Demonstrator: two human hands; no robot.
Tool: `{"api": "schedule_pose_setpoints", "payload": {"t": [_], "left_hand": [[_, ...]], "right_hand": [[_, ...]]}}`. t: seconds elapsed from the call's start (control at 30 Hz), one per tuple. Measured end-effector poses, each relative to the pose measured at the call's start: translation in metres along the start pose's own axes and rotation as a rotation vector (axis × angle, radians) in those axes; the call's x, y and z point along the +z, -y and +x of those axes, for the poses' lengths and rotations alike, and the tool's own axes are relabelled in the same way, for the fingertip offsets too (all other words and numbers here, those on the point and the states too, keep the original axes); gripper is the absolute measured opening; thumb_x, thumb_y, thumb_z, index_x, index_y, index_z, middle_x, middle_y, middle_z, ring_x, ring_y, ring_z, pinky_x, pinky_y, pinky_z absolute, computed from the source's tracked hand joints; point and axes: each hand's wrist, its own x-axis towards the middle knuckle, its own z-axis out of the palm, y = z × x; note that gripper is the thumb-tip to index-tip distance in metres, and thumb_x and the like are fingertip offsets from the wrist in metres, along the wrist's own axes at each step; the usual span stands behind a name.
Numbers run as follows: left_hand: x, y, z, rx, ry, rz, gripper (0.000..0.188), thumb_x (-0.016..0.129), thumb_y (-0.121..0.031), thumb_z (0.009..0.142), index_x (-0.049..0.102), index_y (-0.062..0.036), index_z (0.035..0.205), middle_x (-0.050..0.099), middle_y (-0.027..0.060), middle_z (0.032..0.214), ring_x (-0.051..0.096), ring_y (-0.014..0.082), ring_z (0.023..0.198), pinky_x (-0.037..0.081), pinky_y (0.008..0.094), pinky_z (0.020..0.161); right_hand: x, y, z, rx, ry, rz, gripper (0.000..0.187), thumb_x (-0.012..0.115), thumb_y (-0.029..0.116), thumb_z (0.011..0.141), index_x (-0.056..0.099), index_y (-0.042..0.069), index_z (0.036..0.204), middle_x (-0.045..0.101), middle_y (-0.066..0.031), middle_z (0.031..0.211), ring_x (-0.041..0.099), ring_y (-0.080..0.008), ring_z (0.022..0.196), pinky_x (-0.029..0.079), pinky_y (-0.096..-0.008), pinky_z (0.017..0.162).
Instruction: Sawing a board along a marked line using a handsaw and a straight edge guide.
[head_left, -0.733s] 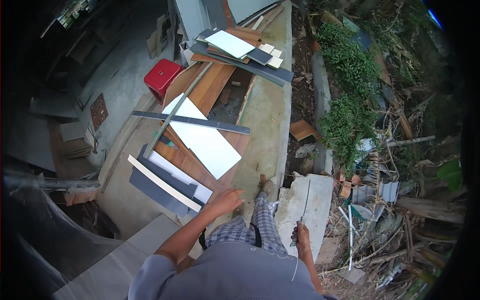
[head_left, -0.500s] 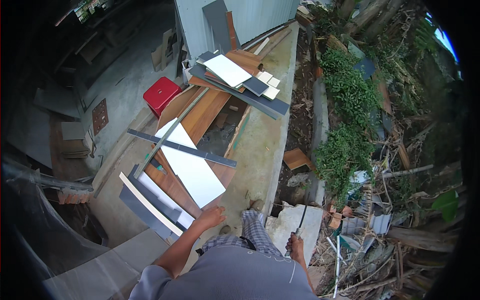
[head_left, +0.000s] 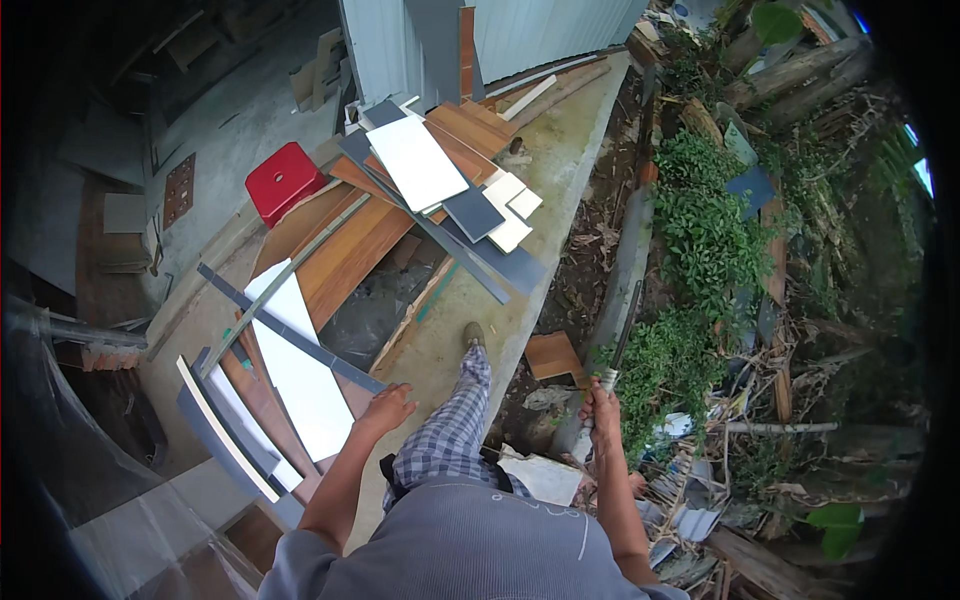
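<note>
My right hand [head_left: 602, 412] is closed round the pale handle end of a long-bladed knife [head_left: 628, 325], whose narrow dark blade points forward over the soil and the green plants. My left hand [head_left: 390, 408] hangs with loosely bent, parted fingers and appears to hold nothing. In the picture it lies by the near end of a dark grey strip [head_left: 300, 337]; whether it touches the strip I cannot tell. The strip lies across a white board [head_left: 295, 370] on a stack of wood-coloured boards.
Ahead, white, grey and brown panels [head_left: 418, 165] are piled up, with a red stool [head_left: 284, 183] left of them. The concrete path [head_left: 520, 215] ends at a soil strip. Leafy plants [head_left: 700, 240] and heaped debris line the right. Clear plastic sheeting [head_left: 110, 450] hangs at left.
I have moved forward, with one foot stepped ahead on the path. My right hand has risen and swung forward with the knife. The boards now appear nearer and farther left.
</note>
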Motion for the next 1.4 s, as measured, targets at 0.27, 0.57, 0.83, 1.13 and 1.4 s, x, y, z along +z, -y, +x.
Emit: {"api": "schedule_pose_setpoints", "payload": {"t": [0.27,0.57,0.83,1.13,1.4], "left_hand": [[-0.049,-0.08,0.173,-0.246,-0.056,-0.13,0.048,0.056,-0.035,0.089,0.049,-0.0059,0.126,0.051,0.0224,0.124,0.051,0.0383,0.116,0.042,0.045,0.098],[-0.122,-0.1,0.254,-0.484,-0.584,-0.43,0.05,0.055,-0.038,0.09,0.05,-0.0019,0.124,0.057,0.0248,0.11,0.056,0.0414,0.106,0.045,0.045,0.093],[-0.112,-0.145,0.331,-0.868,-1.171,-0.812,0.06,0.056,-0.044,0.089,0.045,0.0026,0.125,0.056,0.0274,0.112,0.056,0.0418,0.102,0.046,0.0458,0.089],[-0.033,-0.215,0.306,-1.28,-1.296,-1.296,0.077,0.046,-0.057,0.091,0.041,0.0089,0.13,0.054,0.0348,0.117,0.052,0.0406,0.116,0.042,0.0422,0.096],[-0.065,-0.152,0.324,-1.124,-1.499,-1.368,0.082,0.037,-0.064,0.091,0.048,0.0089,0.126,0.055,0.0289,0.121,0.051,0.0358,0.119,0.036,0.0377,0.102]], "right_hand": [[0.015,0.03,0.192,0.266,0.09,-0.086,0.036,0.061,0.03,0.09,0.049,0.012,0.119,0.047,-0.0018,0.071,0.046,-0.0122,0.056,0.042,-0.0295,0.049],[0.083,0.148,0.308,0.244,0.197,-0.284,0.03,0.059,0.027,0.091,0.048,0.009,0.113,0.044,0.0001,0.07,0.044,-0.0109,0.057,0.04,-0.0283,0.049],[0.166,0.196,0.52,0.115,0.733,-0.755,0.018,0.057,0.019,0.093,0.05,0.005,0.102,0.042,0.0012,0.064,0.04,-0.0091,0.052,0.036,-0.0269,0.046],[0.292,0.224,0.677,0.001,0.8,-0.986,0.022,0.055,0.023,0.094,0.051,0.006,0.107,0.048,0.0013,0.068,0.046,-0.0073,0.056,0.039,-0.0249,0.046],[0.356,0.184,0.68,0.039,0.907,-1.01,0.028,0.058,0.029,0.092,0.051,0.01,0.113,0.057,0.0005,0.086,0.055,-0.0086,0.075,0.045,-0.0256,0.057]]}}
